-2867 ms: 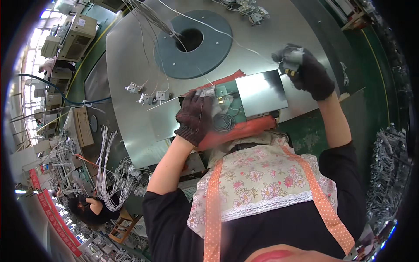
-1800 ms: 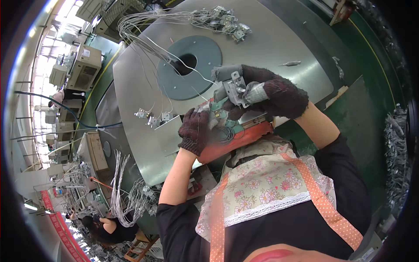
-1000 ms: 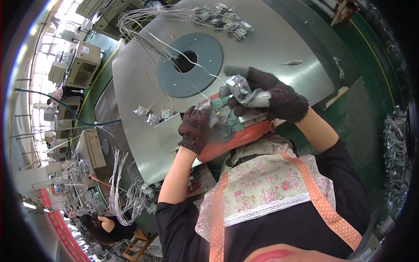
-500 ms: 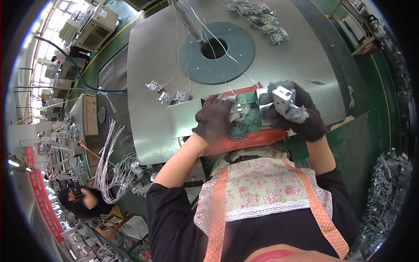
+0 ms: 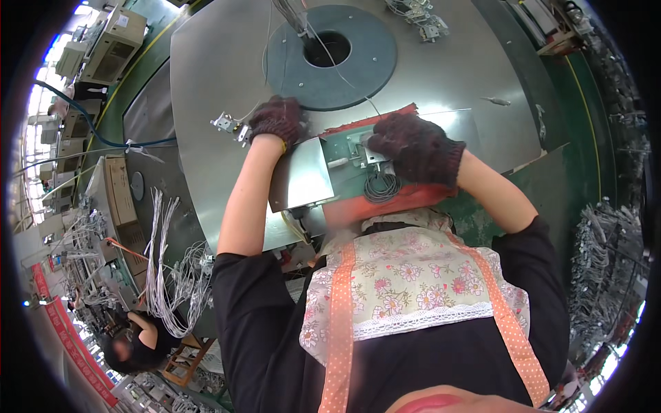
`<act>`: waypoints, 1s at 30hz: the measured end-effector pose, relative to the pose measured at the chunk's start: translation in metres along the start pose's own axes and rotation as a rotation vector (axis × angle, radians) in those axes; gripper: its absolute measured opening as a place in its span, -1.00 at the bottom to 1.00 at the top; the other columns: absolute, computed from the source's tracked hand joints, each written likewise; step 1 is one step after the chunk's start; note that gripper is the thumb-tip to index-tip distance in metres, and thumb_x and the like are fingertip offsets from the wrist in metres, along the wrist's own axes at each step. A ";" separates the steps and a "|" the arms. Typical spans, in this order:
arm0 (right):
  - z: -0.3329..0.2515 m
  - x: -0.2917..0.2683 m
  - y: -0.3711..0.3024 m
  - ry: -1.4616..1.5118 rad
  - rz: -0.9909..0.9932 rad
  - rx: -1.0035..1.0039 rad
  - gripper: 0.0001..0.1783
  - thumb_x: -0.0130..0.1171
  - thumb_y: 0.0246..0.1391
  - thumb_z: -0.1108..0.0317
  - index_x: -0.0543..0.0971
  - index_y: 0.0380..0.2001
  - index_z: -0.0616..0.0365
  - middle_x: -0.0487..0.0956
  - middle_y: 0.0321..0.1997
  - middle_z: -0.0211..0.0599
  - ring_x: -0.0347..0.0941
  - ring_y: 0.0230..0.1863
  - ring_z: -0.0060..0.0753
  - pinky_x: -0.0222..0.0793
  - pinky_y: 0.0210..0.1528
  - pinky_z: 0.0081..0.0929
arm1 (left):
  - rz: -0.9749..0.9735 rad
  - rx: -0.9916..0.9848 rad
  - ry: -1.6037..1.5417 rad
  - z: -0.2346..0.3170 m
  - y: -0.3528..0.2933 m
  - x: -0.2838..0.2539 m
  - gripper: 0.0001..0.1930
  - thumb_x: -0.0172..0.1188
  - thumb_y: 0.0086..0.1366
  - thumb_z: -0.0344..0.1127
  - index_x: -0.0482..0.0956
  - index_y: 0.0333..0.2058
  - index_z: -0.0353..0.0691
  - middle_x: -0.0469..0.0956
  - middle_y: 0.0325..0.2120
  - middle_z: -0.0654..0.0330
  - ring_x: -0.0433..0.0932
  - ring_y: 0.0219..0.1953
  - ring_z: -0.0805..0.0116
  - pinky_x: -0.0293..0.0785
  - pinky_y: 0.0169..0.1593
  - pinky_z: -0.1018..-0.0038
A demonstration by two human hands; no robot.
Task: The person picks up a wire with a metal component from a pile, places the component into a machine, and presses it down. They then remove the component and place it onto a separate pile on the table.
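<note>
Our gloved right hand [image 5: 418,148] bends over a metal bracket [image 5: 359,153] at its nine o'clock; a careless tug could snag the cable coil [image 5: 379,195] at seven. Our left hand [image 5: 277,118] has metal fittings [image 5: 224,124] at nine. We cannot tell whether either hand's fingers grip.

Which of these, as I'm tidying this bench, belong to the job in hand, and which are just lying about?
Likely in the job:
metal part at the right hand
grey cable coil
small metal brackets by the left hand

Apparently lying about:
slim tool
bundled white wires
</note>
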State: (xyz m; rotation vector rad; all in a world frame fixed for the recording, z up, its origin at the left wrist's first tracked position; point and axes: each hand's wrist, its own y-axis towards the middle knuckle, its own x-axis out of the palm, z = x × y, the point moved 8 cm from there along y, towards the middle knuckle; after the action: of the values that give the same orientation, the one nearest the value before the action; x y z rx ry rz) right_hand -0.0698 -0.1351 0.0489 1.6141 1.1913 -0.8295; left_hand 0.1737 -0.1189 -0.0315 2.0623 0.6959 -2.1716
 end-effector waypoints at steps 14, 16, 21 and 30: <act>0.001 0.030 0.005 -0.257 -0.194 0.172 -0.71 0.21 -0.06 0.36 0.60 -0.19 0.11 0.55 -0.21 -0.03 0.51 -0.11 0.02 0.42 -0.05 -0.12 | 0.799 0.177 -0.236 0.024 -0.088 -0.054 -0.63 0.32 0.25 -0.17 0.62 0.01 -0.14 0.63 -0.05 0.00 0.54 0.07 0.00 0.33 0.23 0.08; 0.003 0.037 0.003 -0.218 -0.208 0.155 -0.69 0.21 -0.04 0.36 0.59 -0.16 0.14 0.54 -0.23 -0.01 0.50 -0.12 0.03 0.40 -0.03 -0.10 | 0.831 0.165 -0.211 0.031 -0.096 -0.053 -0.64 0.32 0.27 -0.19 0.62 0.00 -0.16 0.64 -0.10 0.00 0.57 0.00 -0.02 0.36 0.21 0.09; 0.000 0.041 -0.008 -0.099 -0.104 0.248 -0.48 0.23 -0.04 0.39 0.48 0.07 0.18 0.52 -0.22 0.01 0.49 -0.11 0.05 0.40 -0.04 -0.08 | 0.642 0.408 -0.270 0.072 -0.108 -0.042 -0.71 0.24 0.26 -0.24 0.63 -0.07 -0.19 0.66 -0.22 0.01 0.60 -0.10 -0.03 0.41 0.20 0.12; 0.012 0.017 -0.016 0.400 0.086 0.079 -0.20 0.31 -0.07 0.32 0.35 0.32 0.06 0.56 0.00 0.05 0.49 0.00 0.15 0.43 0.08 -0.06 | 0.398 0.628 -0.154 0.161 -0.112 -0.030 -0.65 0.14 0.18 -0.19 0.62 -0.07 -0.13 0.65 -0.14 0.02 0.59 0.01 0.06 0.35 0.25 0.14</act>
State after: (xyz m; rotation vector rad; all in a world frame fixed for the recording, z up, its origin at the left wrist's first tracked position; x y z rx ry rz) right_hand -0.0799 -0.1393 0.0253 1.9431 1.3635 -0.5161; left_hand -0.0128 -0.0847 0.0276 1.9854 -0.4427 -2.4468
